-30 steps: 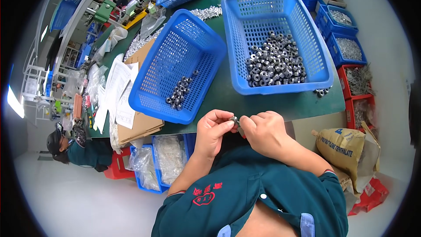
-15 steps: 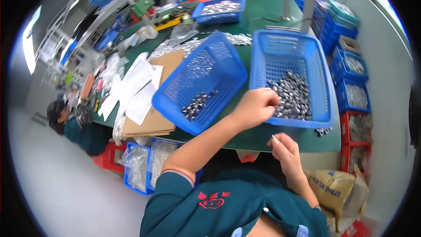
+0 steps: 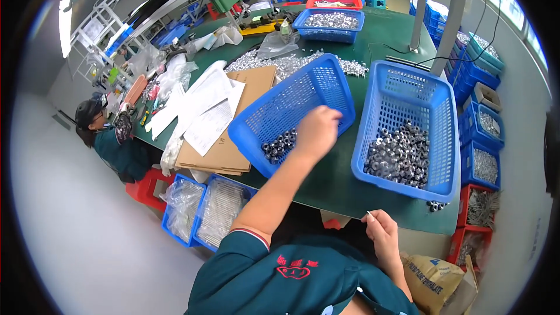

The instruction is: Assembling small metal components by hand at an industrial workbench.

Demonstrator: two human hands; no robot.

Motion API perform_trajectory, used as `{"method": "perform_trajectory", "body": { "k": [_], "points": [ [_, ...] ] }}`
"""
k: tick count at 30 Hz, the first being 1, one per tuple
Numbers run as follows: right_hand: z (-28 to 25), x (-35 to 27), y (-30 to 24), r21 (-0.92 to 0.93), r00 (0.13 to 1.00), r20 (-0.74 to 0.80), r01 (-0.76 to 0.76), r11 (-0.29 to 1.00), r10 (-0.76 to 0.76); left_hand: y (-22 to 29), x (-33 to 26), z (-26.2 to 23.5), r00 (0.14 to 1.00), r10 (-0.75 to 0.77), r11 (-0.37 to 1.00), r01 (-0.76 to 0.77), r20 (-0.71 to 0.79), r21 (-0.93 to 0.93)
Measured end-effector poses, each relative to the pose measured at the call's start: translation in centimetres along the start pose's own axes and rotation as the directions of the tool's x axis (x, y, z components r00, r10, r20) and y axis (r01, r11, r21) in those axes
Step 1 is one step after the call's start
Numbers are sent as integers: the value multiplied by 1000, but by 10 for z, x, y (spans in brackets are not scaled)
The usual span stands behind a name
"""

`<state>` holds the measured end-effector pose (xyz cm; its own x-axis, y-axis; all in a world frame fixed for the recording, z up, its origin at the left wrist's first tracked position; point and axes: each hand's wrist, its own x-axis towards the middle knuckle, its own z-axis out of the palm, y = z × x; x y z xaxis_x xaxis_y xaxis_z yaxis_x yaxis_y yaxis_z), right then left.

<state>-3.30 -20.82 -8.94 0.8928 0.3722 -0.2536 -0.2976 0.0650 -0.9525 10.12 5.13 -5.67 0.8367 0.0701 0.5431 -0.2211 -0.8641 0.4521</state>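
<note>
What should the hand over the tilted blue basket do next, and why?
Probably the left hand should dip a bit lower into the tilted blue basket and pinch one of the dark nuts. It hovers just above that small pile, and its grip looks empty. The right hand waits near the table edge holding a thin pin.

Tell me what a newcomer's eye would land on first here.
Two blue baskets on the green table: the right basket holds a heap of shiny metal nuts, and the tilted left basket holds a smaller pile. The left hand reaches into the tilted one, while the right hand pinches a thin pin by the table's near edge.
</note>
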Motion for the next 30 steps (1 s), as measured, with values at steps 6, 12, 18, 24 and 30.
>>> {"method": "perform_trajectory", "body": {
  "k": [6,12,18,24,30],
  "points": [
    [9,5,0,-25,996,85,-8,1000,10,-95,-19,7,931,-277,934,202,239,296],
    [5,4,6,-86,998,57,18,996,-13,-88,-17,13,873,-365,914,271,323,301],
    [9,3,5,-124,998,54,48,991,-42,-84,-21,7,903,-300,951,259,307,167],
    [15,1,-1,-189,996,59,70,980,-60,-66,-30,1,926,-287,950,309,247,-53],
    [17,10,-12,-395,939,93,339,854,-330,-15,-79,-40,856,-223,204,509,466,-836]
  ]
}}
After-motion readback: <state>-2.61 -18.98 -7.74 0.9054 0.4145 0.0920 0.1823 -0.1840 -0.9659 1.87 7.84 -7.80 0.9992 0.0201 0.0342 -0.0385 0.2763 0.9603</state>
